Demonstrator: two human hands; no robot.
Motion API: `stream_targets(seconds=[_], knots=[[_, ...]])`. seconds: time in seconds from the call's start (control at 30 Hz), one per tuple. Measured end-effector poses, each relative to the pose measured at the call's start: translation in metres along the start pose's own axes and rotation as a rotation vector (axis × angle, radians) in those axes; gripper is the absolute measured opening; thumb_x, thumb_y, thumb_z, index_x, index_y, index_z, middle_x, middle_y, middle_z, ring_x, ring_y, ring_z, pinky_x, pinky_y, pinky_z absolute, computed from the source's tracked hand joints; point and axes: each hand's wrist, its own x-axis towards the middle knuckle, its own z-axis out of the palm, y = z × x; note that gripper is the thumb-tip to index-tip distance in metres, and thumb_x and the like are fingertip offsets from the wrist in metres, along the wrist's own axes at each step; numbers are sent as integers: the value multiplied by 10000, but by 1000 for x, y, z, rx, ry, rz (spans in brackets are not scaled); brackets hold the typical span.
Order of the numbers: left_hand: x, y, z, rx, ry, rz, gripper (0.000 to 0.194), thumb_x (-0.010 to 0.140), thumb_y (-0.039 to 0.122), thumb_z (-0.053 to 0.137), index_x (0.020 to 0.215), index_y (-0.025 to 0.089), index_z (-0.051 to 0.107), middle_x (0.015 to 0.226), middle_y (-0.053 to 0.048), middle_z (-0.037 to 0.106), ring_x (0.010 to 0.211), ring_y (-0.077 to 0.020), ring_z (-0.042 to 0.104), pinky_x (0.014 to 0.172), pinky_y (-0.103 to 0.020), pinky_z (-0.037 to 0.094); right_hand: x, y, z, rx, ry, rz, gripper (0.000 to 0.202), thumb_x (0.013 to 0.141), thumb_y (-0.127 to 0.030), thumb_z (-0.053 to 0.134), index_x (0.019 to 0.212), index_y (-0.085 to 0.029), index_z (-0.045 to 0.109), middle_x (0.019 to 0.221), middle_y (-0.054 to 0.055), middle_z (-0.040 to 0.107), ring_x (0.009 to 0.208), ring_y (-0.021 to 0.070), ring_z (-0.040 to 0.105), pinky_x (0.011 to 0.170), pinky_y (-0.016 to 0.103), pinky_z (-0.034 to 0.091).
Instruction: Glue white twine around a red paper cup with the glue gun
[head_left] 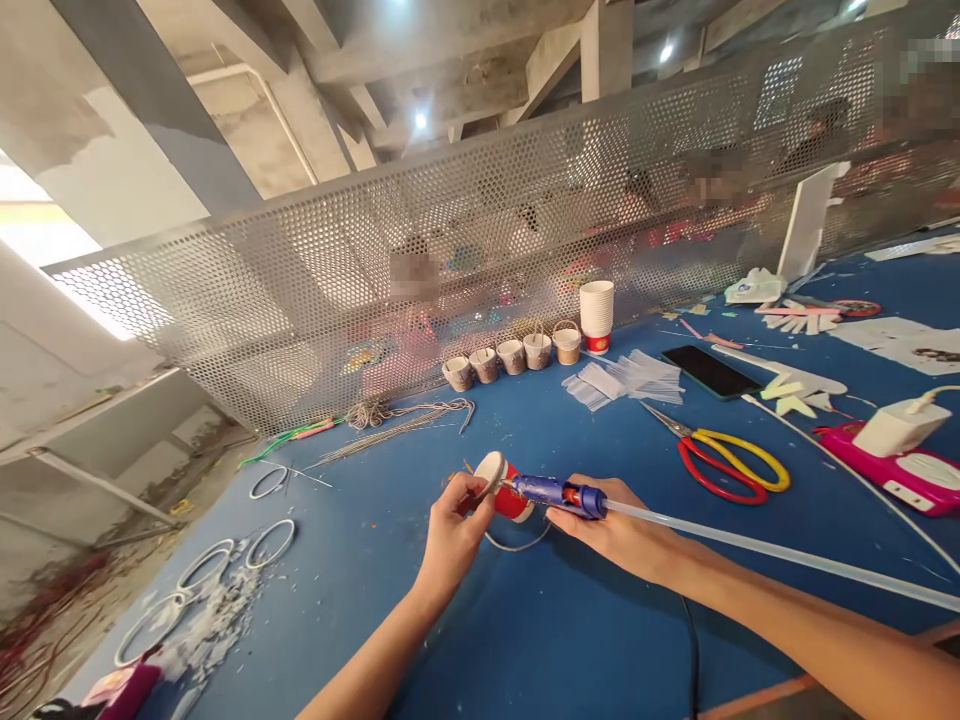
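Observation:
My left hand (450,530) is closed on a red and white paper cup (517,506), its fingers pinching near a pale round end. The cup lies tilted, and a pale cord (517,548) loops below it. In my right hand (622,545) is a blue hot glue gun (551,490), its nozzle against or very near the cup beside my left fingertips. A long clear glue stick (750,545) runs out of the gun's back end. Whether glue is coming out cannot be made out.
Several cord-wrapped cups (511,355) line the back, beside a stack of paper cups (597,310). Scissors (724,465), a phone (709,372) and a pink power strip (862,455) lie right. Cord rings (271,543) and scraps lie left. A perforated metal screen (315,290) borders the table.

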Motion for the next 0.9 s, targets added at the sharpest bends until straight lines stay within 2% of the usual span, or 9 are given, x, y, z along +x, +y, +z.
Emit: stream_targets(seconds=[0.27, 0.57, 0.8, 0.9], knots=[[-1, 2, 0, 35, 6, 17, 134, 722, 276, 563, 628, 183, 544, 570, 43, 451, 562, -109, 437, 516, -190, 350, -3, 5, 8, -188, 40, -195, 225, 889, -371, 505, 736, -206, 523, 647, -5, 610, 551, 132, 534, 552, 249, 378], [-1, -2, 0, 45, 0, 20, 142, 725, 283, 571, 628, 181, 554, 591, 35, 481, 584, -117, 460, 539, -196, 376, -5, 13, 12, -309, 69, -337, 166, 890, -322, 500, 772, -205, 501, 678, 21, 649, 585, 161, 619, 536, 254, 380], [-1, 3, -1, 55, -2, 43, 124, 719, 246, 553, 611, 186, 541, 574, 39, 459, 571, -114, 446, 515, -191, 358, -3, 17, 8, -341, 116, -316, 211, 904, -335, 486, 736, -209, 474, 647, 16, 630, 560, 158, 600, 516, 254, 356], [-2, 5, -1, 52, -3, 29, 135, 720, 260, 549, 607, 189, 530, 574, 38, 463, 569, -115, 446, 520, -194, 360, -5, 14, 8, -332, 85, -348, 184, 901, -319, 487, 754, -209, 480, 650, 15, 631, 554, 154, 594, 511, 250, 360]])
